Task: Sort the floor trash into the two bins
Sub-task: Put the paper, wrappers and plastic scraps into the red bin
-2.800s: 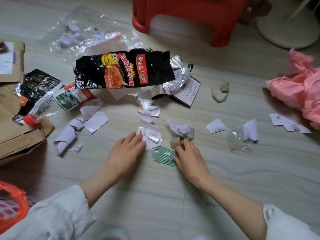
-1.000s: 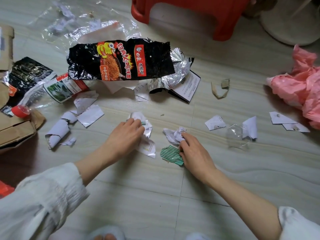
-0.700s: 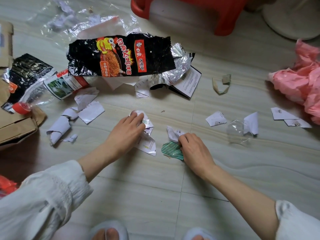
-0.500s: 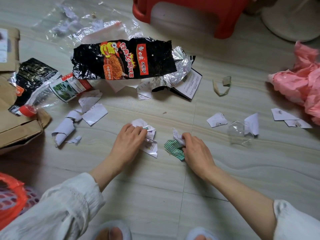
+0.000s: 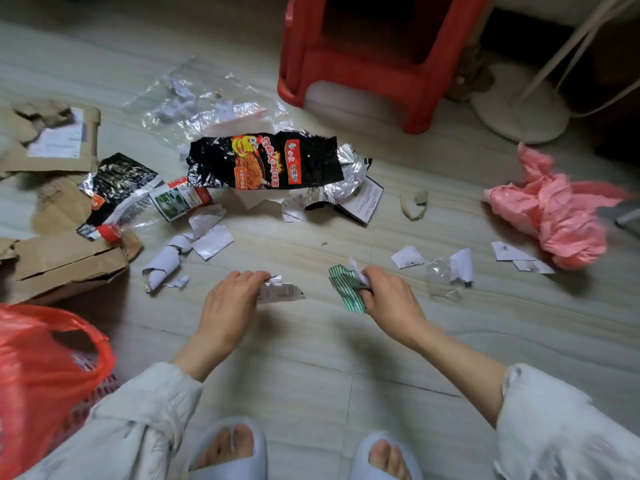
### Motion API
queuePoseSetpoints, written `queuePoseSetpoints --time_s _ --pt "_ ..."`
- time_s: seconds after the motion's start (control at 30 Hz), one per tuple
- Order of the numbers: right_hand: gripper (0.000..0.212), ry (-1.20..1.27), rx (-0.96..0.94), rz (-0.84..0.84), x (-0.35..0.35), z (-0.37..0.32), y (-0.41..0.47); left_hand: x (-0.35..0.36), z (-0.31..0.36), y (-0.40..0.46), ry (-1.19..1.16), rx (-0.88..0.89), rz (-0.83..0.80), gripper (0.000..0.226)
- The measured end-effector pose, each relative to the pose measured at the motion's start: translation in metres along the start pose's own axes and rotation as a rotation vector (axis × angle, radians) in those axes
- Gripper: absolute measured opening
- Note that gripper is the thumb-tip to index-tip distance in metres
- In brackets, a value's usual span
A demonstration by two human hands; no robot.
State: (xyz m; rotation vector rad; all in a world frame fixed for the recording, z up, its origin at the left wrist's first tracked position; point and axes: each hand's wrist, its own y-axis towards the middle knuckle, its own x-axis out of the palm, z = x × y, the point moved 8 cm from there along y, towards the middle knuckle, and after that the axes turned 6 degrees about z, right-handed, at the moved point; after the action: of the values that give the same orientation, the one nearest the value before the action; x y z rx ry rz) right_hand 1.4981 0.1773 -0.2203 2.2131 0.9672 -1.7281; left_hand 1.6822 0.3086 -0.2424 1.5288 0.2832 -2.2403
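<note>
Gathering scraps is the step in hand: the left hand (image 5: pixel 231 299) is pinched on white paper scraps (image 5: pixel 280 292), and the right hand (image 5: pixel 388 299) is clenched around a green striped wrapper (image 5: pixel 343 289) and a white scrap, both low over the floor (image 5: pixel 311 358). Best to bunch each handful tight before lifting, so nothing flutters loose. The striped wrapper's long axis runs away from the person, slanting left. The red-bagged bin (image 5: pixel 41 368) sits near left.
</note>
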Motion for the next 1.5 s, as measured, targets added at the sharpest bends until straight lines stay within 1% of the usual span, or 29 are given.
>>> queuePoseSetpoints --time_s 0.07,0.13,0.33,0.43,0.47,0.6,0.67,0.7,0.77,0.8,0.87,0.97,1.0,1.07,1.13,1.17,1.2,1.27,1.33,1.4,1.5 --pt "0.01 0.003 -0.021 0.034 -0.029 -0.023 -0.003 -0.036 0.006 -0.005 -0.058 -0.05 0.085 0.036" --pt "0.007 -0.019 -0.055 0.037 -0.052 -0.05 -0.009 -0.073 0.011 -0.01 -0.096 -0.059 0.169 0.033" --pt "0.009 0.03 -0.217 0.057 -0.109 -0.177 -0.062 -0.205 0.006 -0.065 -0.115 -0.045 0.43 0.037" --pt "0.012 0.115 -0.294 0.038 -0.125 -0.247 -0.096 -0.263 -0.016 -0.111 -0.11 -0.099 0.55 0.039" --pt "0.009 0.128 -0.316 0.03 -0.126 -0.266 -0.103 -0.276 -0.026 -0.124 -0.104 -0.126 0.584 0.04" --pt "0.009 0.125 -0.428 -0.019 -0.125 -0.345 -0.127 -0.32 -0.083 -0.182 -0.057 -0.3 0.665 0.041" --pt "0.018 0.106 -0.472 -0.008 -0.125 -0.382 -0.133 -0.329 -0.117 -0.211 -0.019 -0.431 0.666 0.042" --pt "0.019 0.103 -0.481 -0.019 -0.122 -0.396 -0.136 -0.329 -0.132 -0.222 -0.012 -0.497 0.649 0.042" --pt "0.011 0.086 -0.496 -0.077 -0.103 -0.42 -0.145 -0.321 -0.154 -0.245 -0.018 -0.614 0.584 0.041" --pt "0.007 0.071 -0.492 -0.096 -0.092 -0.425 -0.148 -0.313 -0.16 -0.252 -0.014 -0.664 0.532 0.04" --pt "0.007 0.058 -0.493 -0.109 -0.068 -0.434 -0.158 -0.295 -0.174 -0.269 -0.001 -0.78 0.409 0.039" --pt "0.018 0.106 -0.487 -0.122 -0.049 -0.431 -0.171 -0.272 -0.185 -0.282 -0.043 -0.892 0.245 0.041" --pt "0.02 0.105 -0.496 -0.157 -0.043 -0.426 -0.174 -0.267 -0.187 -0.282 -0.073 -0.894 0.213 0.044" --pt "0.022 0.061 -0.501 -0.267 -0.03 -0.412 -0.179 -0.261 -0.184 -0.277 -0.111 -0.833 0.174 0.051" --pt "0.04 0.011 -0.476 -0.323 -0.024 -0.396 -0.177 -0.262 -0.179 -0.27 -0.129 -0.772 0.183 0.053" --pt "0.047 0.005 -0.456 -0.329 -0.024 -0.39 -0.174 -0.265 -0.176 -0.267 -0.136 -0.757 0.182 0.055" --pt "0.049 0.023 -0.448 -0.321 -0.026 -0.388 -0.17 -0.268 -0.172 -0.263 -0.133 -0.735 0.183 0.057" --pt "0.044 0.056 -0.459 -0.324 -0.035 -0.385 -0.166 -0.277 -0.16 -0.252 -0.114 -0.664 0.203 0.059" --pt "0.04 0.043 -0.482 -0.38 -0.042 -0.381 -0.164 -0.286 -0.146 -0.238 -0.113 -0.59 0.236 0.057" --pt "0.037 0.047 -0.465 -0.429 -0.055 -0.367 -0.159 -0.291 -0.127 -0.22 -0.119 -0.511 0.26 0.053" --pt "0.034 0.039 -0.414 -0.368 -0.083 -0.327 -0.137 -0.285 -0.088 -0.179 -0.129 -0.366 0.272 0.046"
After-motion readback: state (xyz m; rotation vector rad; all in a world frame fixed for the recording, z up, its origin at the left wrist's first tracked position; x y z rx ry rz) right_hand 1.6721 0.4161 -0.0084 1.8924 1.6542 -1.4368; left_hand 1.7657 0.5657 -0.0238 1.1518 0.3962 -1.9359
